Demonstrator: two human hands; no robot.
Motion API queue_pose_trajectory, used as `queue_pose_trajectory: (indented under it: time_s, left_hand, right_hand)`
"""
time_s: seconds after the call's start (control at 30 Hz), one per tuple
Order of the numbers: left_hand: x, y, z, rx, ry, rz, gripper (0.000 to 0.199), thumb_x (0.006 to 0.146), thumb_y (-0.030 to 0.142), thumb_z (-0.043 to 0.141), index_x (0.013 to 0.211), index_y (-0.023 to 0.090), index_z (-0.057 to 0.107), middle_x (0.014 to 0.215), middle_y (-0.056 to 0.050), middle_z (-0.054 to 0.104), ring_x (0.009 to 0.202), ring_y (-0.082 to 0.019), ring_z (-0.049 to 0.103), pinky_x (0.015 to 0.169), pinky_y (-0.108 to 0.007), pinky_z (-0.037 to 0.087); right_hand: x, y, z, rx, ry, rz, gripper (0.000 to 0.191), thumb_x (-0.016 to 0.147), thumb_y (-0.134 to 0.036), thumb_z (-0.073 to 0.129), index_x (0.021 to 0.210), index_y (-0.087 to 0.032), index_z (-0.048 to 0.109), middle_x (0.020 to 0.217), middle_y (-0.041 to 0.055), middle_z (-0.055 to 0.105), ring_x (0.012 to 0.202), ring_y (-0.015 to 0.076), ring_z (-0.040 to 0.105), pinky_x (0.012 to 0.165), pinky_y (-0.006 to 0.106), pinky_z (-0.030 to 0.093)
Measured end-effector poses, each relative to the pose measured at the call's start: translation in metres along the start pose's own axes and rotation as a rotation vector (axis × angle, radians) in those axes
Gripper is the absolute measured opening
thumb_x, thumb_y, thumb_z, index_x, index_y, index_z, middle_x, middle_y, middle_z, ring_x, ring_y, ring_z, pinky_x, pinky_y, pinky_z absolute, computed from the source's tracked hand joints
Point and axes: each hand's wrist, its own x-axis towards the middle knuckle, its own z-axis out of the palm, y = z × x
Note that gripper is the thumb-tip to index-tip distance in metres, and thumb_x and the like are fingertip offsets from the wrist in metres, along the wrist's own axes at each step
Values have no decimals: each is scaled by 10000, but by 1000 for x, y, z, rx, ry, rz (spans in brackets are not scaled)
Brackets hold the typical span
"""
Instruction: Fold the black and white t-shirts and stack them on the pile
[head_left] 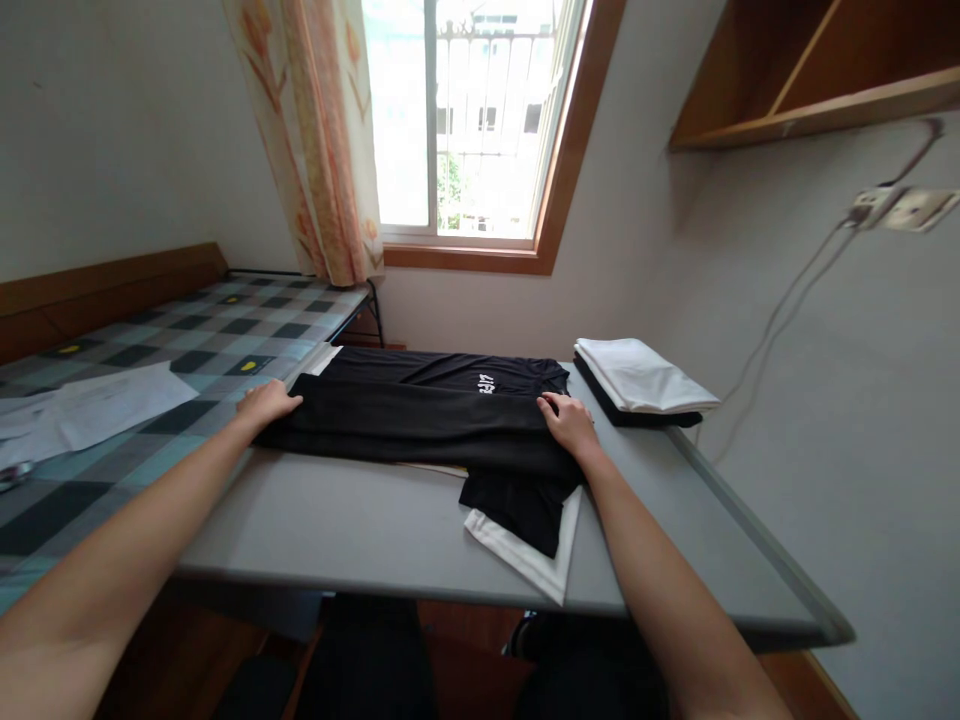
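A black T-shirt (420, 415) with white lettering lies lengthwise on the grey table, its near side folded over in a long strip. One short sleeve hangs toward me from the strip's right end. My left hand (270, 403) is closed on the strip's left end, fingers pinching the cloth. At the right end, near the collar, my right hand (568, 424) pinches the same fold. Beneath the black shirt a white garment (517, 562) shows, its sleeve sticking out toward the table's front edge. Most of that white garment is hidden.
On the table's (337, 520) far right stands a stack of folded clothes (641, 375), white over black. To the left, papers (112, 405) lie on a checked bed (277, 310). A power socket with cords (870, 208) hangs on the right wall beneath a wooden shelf (825, 105).
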Motion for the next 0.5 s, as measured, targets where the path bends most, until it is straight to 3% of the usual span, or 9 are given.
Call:
queue_pose_trajectory:
  time_s: [0.1, 0.3, 0.5]
  left_hand:
    - [7, -2, 1, -16, 14, 12, 462, 723, 529, 598, 962, 143, 684, 1054, -189, 691, 1033, -385, 623, 797, -386, 487]
    - [8, -1, 3, -44, 45, 51, 383, 737, 446, 597, 979, 157, 666, 1108, -177, 682, 1083, -368, 612, 813, -367, 494]
    - [-4, 2, -9, -124, 30, 69, 554, 702, 502, 623, 1123, 146, 575, 1106, -149, 680, 1017, -327, 640, 756, -351, 491]
  right_hand:
    - [0, -1, -1, -8, -23, -5, 412, 961, -420, 445, 1203, -170, 666, 1218, 121, 675, 1160, 287, 580, 979, 406, 429]
    - [-1, 0, 0, -8, -38, -1, 407, 958, -425, 448, 1205, -182, 663, 1236, 108, 665, 1177, 284, 561, 987, 401, 418]
    - [0, 1, 1, 2, -41, 5, 406, 952, -431, 448, 1196, -195, 669, 1241, 102, 662, 1174, 285, 558, 982, 409, 414]
